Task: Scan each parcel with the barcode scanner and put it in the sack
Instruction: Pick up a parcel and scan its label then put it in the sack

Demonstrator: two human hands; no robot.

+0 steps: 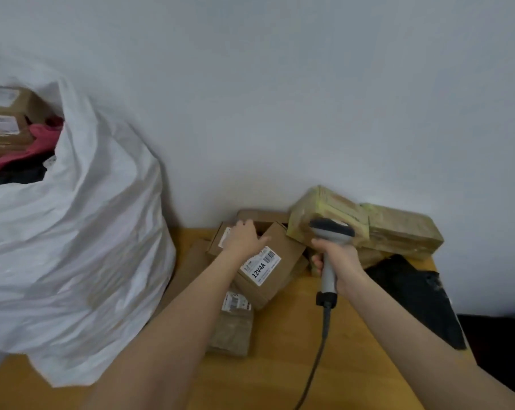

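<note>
A big white sack (81, 232) stands at the left of the wooden table, with brown and pink parcels showing in its open top. My right hand (340, 258) grips the grey corded barcode scanner (330, 244), its head aimed at the parcel pile by the wall. My left hand (244, 236) reaches over a small cardboard box (220, 238) and touches the far corner of the box labelled 12V4A (275, 263). Whether its fingers curl round either box cannot be told.
Two parcels wrapped in yellowish tape (365, 223) lean against the wall behind the scanner. A black plastic bag parcel (419, 294) lies at the table's right edge. A small taped parcel (235, 324) sits in front of the boxes. The scanner cable (315, 365) trails toward me.
</note>
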